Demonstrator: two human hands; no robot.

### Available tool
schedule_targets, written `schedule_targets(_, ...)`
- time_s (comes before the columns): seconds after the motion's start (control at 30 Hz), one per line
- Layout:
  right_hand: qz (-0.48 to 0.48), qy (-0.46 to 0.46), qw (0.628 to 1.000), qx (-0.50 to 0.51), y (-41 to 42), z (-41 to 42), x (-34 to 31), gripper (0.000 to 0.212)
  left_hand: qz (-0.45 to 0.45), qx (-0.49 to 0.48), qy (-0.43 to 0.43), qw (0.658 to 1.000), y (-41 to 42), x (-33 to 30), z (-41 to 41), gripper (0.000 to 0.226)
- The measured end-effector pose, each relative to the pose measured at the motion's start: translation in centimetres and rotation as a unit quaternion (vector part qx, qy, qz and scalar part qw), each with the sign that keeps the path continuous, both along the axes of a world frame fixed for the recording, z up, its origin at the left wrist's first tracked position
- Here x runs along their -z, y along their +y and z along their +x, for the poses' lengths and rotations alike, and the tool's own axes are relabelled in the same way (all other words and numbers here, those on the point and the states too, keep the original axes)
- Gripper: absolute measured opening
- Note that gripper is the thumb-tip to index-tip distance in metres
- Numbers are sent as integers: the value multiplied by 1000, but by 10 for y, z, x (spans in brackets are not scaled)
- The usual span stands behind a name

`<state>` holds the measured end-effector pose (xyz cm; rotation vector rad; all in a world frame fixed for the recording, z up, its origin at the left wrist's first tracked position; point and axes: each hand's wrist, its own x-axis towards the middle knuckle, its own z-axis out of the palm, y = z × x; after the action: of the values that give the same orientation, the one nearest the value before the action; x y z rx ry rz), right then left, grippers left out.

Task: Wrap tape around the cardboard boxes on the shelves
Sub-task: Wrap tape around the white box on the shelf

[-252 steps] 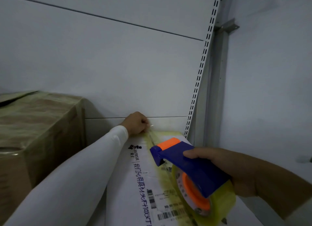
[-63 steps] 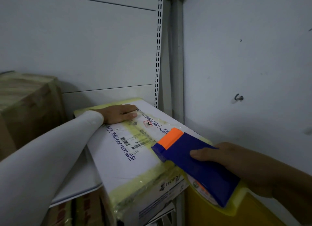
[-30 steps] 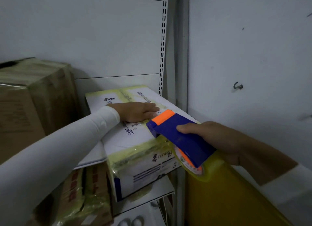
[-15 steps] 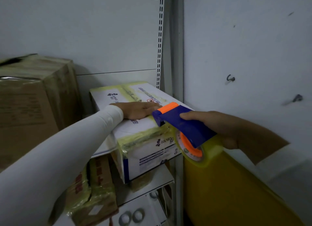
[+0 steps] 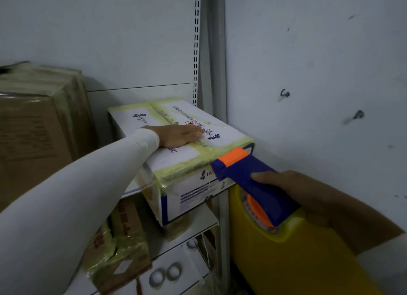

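Note:
A white printed cardboard box (image 5: 229,132) with yellowish tape bands lies on a shelf, its front end overhanging the shelf edge. My left hand (image 5: 179,135) rests flat on the box's top, fingers straight. My right hand (image 5: 293,187) grips a blue tape dispenser (image 5: 248,180) with an orange front piece and a roll of clear yellowish tape. The dispenser's head touches the box's front right top edge.
A big brown taped box (image 5: 35,127) stands at the left on the same shelf. A smaller taped box (image 5: 123,246) sits on the shelf (image 5: 198,226) below. A yellow panel (image 5: 286,268) leans lower right, beside a slotted upright (image 5: 196,43) and the white wall.
The dispenser has moved down from the box's top toward its front right edge. My left hand stays flat on top. The view has drifted so the box sits further back.

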<state>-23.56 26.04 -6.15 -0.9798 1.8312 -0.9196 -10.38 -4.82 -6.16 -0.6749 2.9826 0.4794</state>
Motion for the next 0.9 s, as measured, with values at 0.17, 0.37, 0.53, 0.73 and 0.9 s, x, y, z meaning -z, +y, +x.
schedule_targets(0.17,7,-49,999,8,-11,15,25,49,-17,-10,-7,1000,6,-4,1,56)
schedule_targets(0.37,-15,-83,996,4,-21,8,31,33,-46,-8,23,999,53,-25,5,52)
schedule_targets(0.53,-18,-83,996,3,-26,12,32,39,22,-10,25,999,94,-13,18,49)
schedule_targets(0.73,-30,-69,997,-11,2,8,27,40,-3,2,-8,1000,92,-7,20,55)
schedule_targets(0.9,-19,-50,999,-12,19,12,25,36,-58,46,-25,997,98,10,12,58)
